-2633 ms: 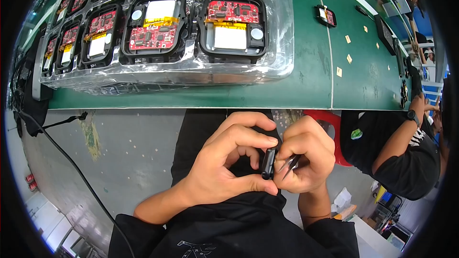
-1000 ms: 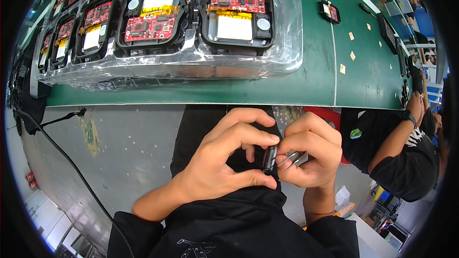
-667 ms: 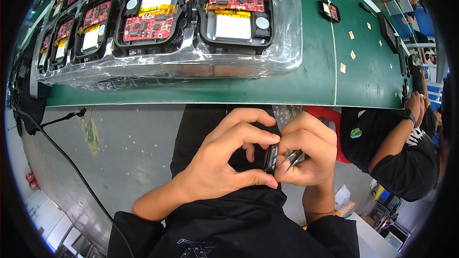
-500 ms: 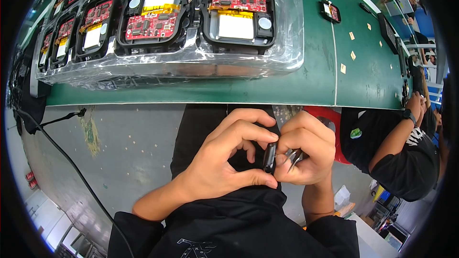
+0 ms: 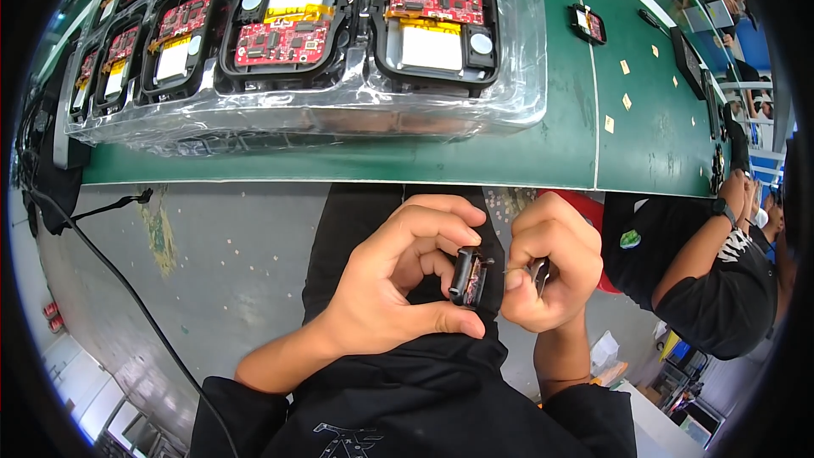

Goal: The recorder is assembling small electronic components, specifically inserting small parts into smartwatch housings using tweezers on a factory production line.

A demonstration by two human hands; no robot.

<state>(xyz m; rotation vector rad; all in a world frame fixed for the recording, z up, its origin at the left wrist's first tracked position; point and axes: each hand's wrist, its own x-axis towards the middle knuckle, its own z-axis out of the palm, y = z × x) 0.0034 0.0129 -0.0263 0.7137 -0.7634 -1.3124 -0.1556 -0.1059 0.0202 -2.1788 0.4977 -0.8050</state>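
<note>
My left hand (image 5: 386,280) grips a small black device housing (image 5: 462,276) by its ends, between curled fingers above and the thumb below. The housing stands on edge, and a little of the reddish board inside shows on the side facing my right hand. Just to the right, apart from the housing, my right hand (image 5: 555,263) is closed around a slim metal tool (image 5: 541,274), perhaps tweezers. Most of that tool is hidden by the fingers. Both hands are over my lap, in front of the table edge.
Ahead, a clear plastic tray (image 5: 339,121) on the green table (image 5: 339,168) holds several black housings with red boards and white batteries. Another open housing (image 5: 587,24) lies farther right among small paper pieces. A co-worker (image 5: 704,280) sits at right. A black cable (image 5: 127,288) hangs at left.
My right hand has drawn away to the right from the housing. In my left hand the housing has shifted slightly left and turned, showing more of its inside.
</note>
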